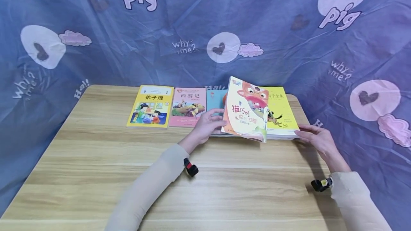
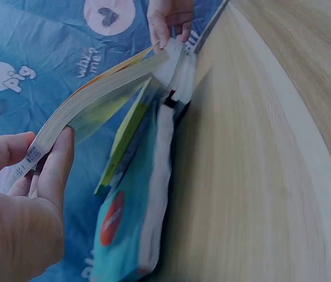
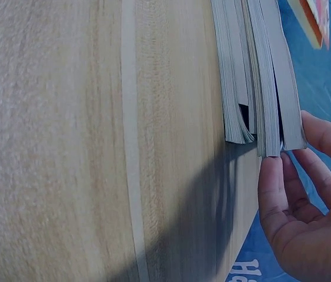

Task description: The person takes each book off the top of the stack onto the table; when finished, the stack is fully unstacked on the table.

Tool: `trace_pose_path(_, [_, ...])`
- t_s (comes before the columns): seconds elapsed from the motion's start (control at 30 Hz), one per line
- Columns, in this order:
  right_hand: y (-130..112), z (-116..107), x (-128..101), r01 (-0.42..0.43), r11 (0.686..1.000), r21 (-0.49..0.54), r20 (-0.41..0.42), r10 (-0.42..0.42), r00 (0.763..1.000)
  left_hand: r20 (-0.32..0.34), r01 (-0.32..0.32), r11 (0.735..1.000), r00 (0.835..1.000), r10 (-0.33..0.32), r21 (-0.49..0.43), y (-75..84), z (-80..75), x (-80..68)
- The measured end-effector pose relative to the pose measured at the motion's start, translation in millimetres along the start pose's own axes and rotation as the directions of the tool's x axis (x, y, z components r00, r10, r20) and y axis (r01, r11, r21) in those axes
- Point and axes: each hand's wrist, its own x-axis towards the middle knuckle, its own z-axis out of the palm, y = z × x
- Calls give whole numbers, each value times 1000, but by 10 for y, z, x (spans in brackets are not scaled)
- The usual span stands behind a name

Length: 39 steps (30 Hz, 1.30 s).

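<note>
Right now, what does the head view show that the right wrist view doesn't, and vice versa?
Head only: the leftmost yellow book, the pink book beside it, and the left hand.

Right wrist only: a dark gap between books in the stack.

Both: the right hand touching the stack's end, the wooden table, and the blue cloth. The lifted book seems shared too, though the wrist view catches only what looks like its corner.
</note>
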Motion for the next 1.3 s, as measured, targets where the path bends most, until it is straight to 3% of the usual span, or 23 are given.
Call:
trace_pose_path(0.33, [-17, 20, -16, 2, 998, -60, -19, -3, 1000, -1, -64, 997, 998, 64, -52, 138, -496, -333])
trace_pose_path(0.5, [-6, 15, -2, 13, 1000, -12, -4, -13, 1000, -36, -95, 994, 995, 93, -45, 258, -783, -524])
trace_pose_path(0.73, [-22, 23, -5, -12, 996, -88, -15, 11, 1000, -68, -87, 994, 994, 83, -62, 432, -1188, -800])
trace_pose_path(0.83, [-12, 18, 2, -12, 998, -57, -13, 12, 1000, -76, -91, 992, 994, 84, -88, 494, -1355, -913])
trace_pose_path(1.07, [-5, 29, -6, -9, 996, -91, -23, 7, 1000, -61, -147, 976, 988, 139, -161, 635, -1724, -1186])
trace_pose_path(1.3, [-42, 35, -2, -20, 994, -112, -30, 16, 999, -101, -221, 946, 974, 203, -235, 756, -2173, -1472])
